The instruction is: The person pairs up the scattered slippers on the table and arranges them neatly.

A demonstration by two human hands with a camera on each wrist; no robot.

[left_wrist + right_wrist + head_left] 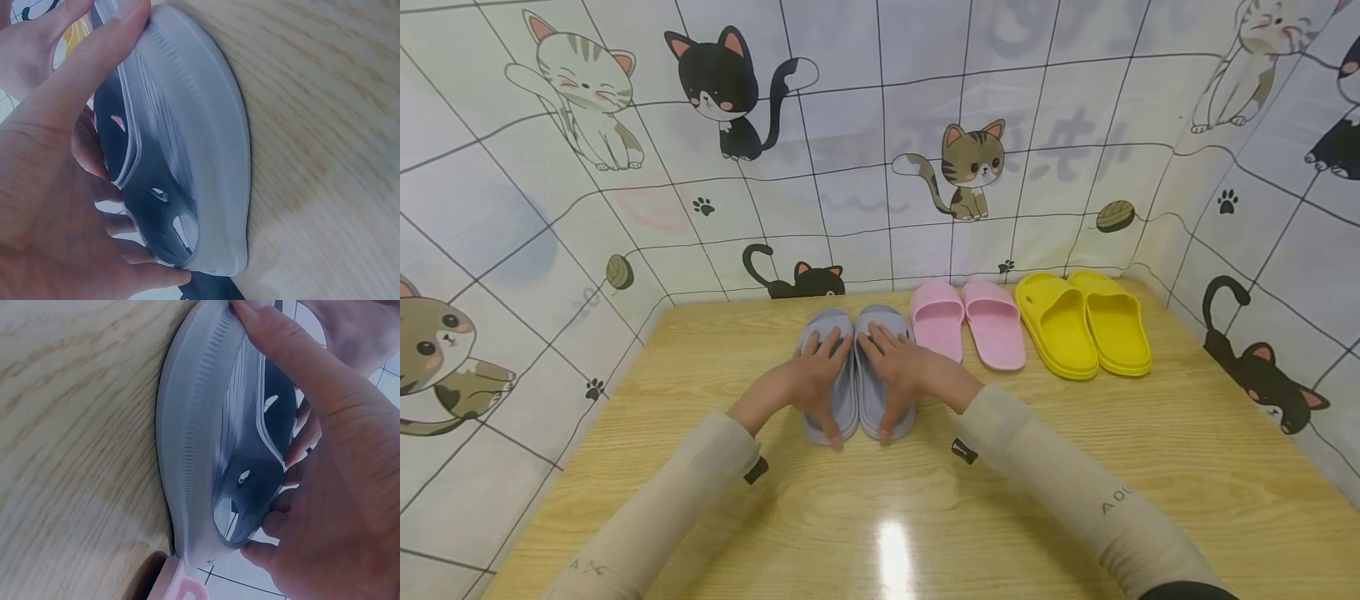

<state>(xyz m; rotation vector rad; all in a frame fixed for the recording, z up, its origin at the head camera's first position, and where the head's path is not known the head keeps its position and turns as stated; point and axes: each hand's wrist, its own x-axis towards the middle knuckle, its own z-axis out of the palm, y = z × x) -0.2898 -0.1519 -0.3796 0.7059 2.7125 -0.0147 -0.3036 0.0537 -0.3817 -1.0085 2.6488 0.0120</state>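
A pair of grey slippers stands side by side on the wooden surface in the head view, toes toward the wall. My left hand [817, 379] lies over the left grey slipper [850, 408], fingers spread forward across its strap. Its thumb touches the heel rim of that slipper [215, 137] in the left wrist view. Over the right grey slipper [867, 404] lies my right hand [902, 371] in the same way, with extended fingers on the strap. In the right wrist view its thumb rests at the heel edge of the slipper [181, 425]. The hands partly hide both straps.
Just right of the grey pair are pink slippers [992, 333], close beside my right hand. Yellow slippers [1123, 333] stand farther right. Behind them rises a cat-patterned tile wall covering [850, 200], which also borders both sides of the wooden surface [820, 517].
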